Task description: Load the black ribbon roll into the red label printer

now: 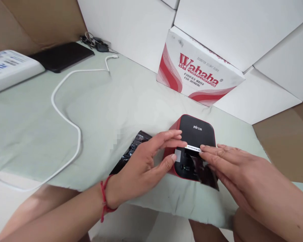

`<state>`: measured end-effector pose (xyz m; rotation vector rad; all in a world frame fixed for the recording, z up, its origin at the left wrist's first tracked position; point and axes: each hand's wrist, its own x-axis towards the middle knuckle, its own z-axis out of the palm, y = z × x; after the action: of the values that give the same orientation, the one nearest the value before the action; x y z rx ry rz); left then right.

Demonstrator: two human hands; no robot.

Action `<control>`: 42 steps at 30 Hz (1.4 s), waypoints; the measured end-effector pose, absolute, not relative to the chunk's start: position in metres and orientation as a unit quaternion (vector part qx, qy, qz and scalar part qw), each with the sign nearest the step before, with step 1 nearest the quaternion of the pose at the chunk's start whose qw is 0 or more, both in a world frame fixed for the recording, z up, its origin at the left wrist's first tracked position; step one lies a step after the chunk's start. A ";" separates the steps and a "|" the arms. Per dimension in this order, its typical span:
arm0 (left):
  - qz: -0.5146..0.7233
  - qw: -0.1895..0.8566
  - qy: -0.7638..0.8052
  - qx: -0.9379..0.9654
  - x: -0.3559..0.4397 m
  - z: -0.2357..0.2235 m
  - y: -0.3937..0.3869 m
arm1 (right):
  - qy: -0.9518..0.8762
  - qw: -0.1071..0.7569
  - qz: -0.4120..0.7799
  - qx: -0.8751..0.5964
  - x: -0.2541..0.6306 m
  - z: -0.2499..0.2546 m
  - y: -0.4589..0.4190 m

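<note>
A small red-sided device with a black top (195, 131), marked FEIE, sits on the cloth-covered table. Across its top runs a white label strip (192, 148) with small print. My left hand (146, 161) spans its left side, thumb apart from the stretched fingers, fingertips touching beside the strip. Fingers of my right hand (237, 168) are pressed together at the strip's right end, where a dark glossy plastic film (208, 176) hangs over the front. Its thumb is mostly hidden. A crinkled black wrapper (128, 151) lies under my left hand.
A white cable (78, 134) curves over the green cloth at left. Behind it are a dark flat case (63, 57), keys (97, 43) and a white box (12, 69). A Wahaha carton (197, 70) leans against white boxes at the back. The table's front edge is near my legs.
</note>
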<state>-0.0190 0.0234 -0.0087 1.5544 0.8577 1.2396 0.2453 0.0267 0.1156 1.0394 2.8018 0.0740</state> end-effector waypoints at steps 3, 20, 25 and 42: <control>0.526 0.514 0.363 0.571 -0.016 -0.010 0.024 | 0.948 0.088 0.022 0.304 0.243 0.115 0.011; 0.519 0.641 0.358 0.438 -0.005 -0.001 0.041 | 0.957 0.077 0.007 0.279 0.218 0.116 0.003; 0.519 0.642 0.361 0.434 -0.005 -0.001 0.040 | 0.957 0.061 0.013 0.283 0.213 0.114 0.003; 0.531 0.380 0.490 0.577 -0.034 -0.002 0.033 | 0.848 0.074 -0.041 0.523 0.197 0.080 0.082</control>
<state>-0.0338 0.0330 -0.0023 1.4746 1.2516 1.3564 0.1969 0.0819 0.0800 1.5684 2.5463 -0.1239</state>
